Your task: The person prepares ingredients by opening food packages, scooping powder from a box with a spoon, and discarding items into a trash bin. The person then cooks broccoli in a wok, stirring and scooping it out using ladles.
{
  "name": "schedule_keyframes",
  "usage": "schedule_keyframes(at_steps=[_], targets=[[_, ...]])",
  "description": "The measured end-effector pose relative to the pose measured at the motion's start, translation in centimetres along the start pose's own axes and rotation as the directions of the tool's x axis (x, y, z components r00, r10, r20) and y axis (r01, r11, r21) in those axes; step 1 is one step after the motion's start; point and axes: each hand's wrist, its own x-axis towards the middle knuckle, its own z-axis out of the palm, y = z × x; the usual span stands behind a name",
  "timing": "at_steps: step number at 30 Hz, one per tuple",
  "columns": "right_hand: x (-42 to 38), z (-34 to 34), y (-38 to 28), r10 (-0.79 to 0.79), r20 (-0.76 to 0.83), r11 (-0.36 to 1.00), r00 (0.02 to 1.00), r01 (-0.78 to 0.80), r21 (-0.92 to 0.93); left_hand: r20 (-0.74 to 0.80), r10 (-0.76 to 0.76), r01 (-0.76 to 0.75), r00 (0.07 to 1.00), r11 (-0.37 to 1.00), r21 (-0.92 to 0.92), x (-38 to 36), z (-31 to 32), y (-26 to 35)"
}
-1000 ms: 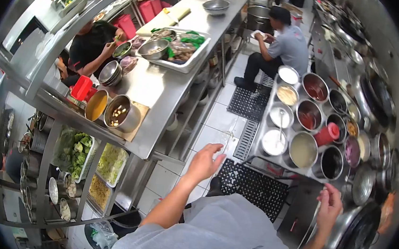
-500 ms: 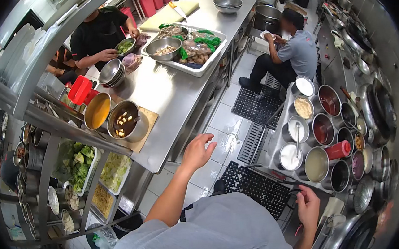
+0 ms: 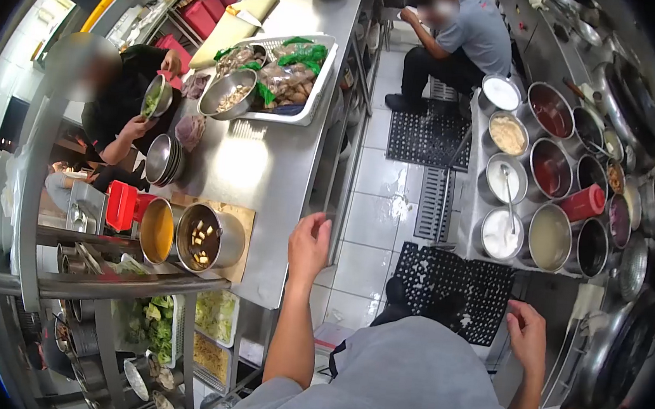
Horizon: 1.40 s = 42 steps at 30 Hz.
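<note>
My left hand (image 3: 309, 246) hangs in the air beside the edge of the steel worktable (image 3: 265, 253), loosely curled with nothing in it. Over on the right, my right hand (image 3: 527, 331) is also relaxed and holds nothing, near the black perforated floor mat (image 3: 446, 273) as seen from above. Nearest my left hand on the table is a steel pot (image 3: 225, 238) of dark liquid with pale cubes, standing on a wooden board (image 3: 246, 221). A pot of orange liquid (image 3: 157, 228) stands next to it. Forward of my right hand are containers of white powder (image 3: 501, 237) and pale liquid (image 3: 549, 238).
A white basket (image 3: 318, 87) holds bagged food and a steel bowl (image 3: 228, 93). Across the table, a person (image 3: 122, 101) tilts a bowl of greens (image 3: 156, 97). Another person (image 3: 466, 41) sits ahead beside the aisle. Woks (image 3: 624, 113) line the right side.
My view has turned and moved forward along the aisle. Both hands stay without anything in them. The person across the table has raised and tilted the bowl of greens.
</note>
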Motion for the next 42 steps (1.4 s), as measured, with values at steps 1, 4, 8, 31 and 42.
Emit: schedule_keyframes(at_steps=[1, 4, 8, 31, 42], targets=[[0.0, 0.2, 0.1, -0.001, 0.007, 1.0, 1.0, 0.001, -0.003, -0.003, -0.015, 0.015, 1.0, 1.0, 0.008, 0.3, 0.0, -0.3], [0.3, 0.7, 0.9, 0.08, 0.04, 0.997, 0.996, -0.08, 0.005, -0.06, -0.065, 0.063, 0.996, 0.997, -0.048, 0.8, -0.3, -1.3], [0.6, 1.2, 1.5, 0.12, 0.045, 0.993, 0.992, -0.121, 0.015, -0.082, -0.327, 0.257, 0.941, 0.855, -0.451, 2.2, -1.1, -2.6], [-3.4, 1.4, 9.4, 0.212, -0.073, 0.966, 0.975, -0.22, -0.139, 0.007, -0.799, 0.075, 0.601, 0.048, -0.996, 21.2, -4.2, -16.1], [-5.0, 3.1, 10.5, 0.453, 0.005, 0.888, 0.892, -0.451, -0.091, -0.091, -0.75, 0.065, 0.655, 0.177, -0.982, 19.5, -3.3, -13.7]])
